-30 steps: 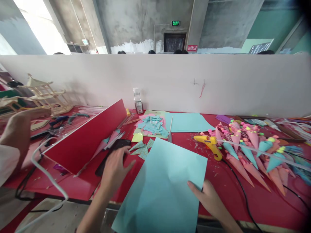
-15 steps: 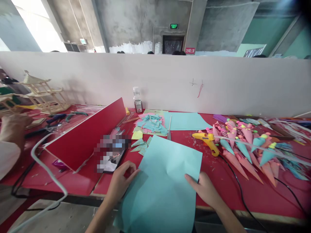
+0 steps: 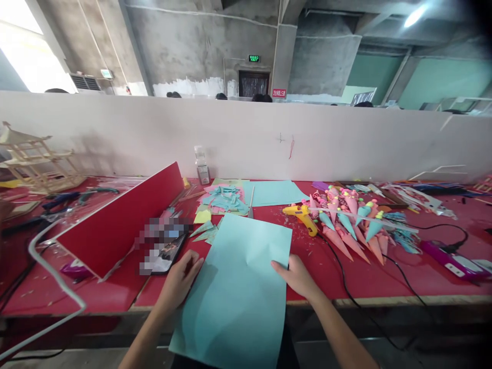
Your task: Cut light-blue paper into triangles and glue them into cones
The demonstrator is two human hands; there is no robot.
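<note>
The sheet (image 3: 234,292) is a single piece of plain light-blue paper, roughly rectangular. Its surface is smooth apart from a shallow dent in the upper half, right of center. The far edge slopes down toward the right. The right edge is pinched between the thumb and fingers of the right hand (image 3: 295,275). The upper portion overlies the tabletop (image 3: 400,283); the lower portion extends past the near edge, bowing slightly.
</note>
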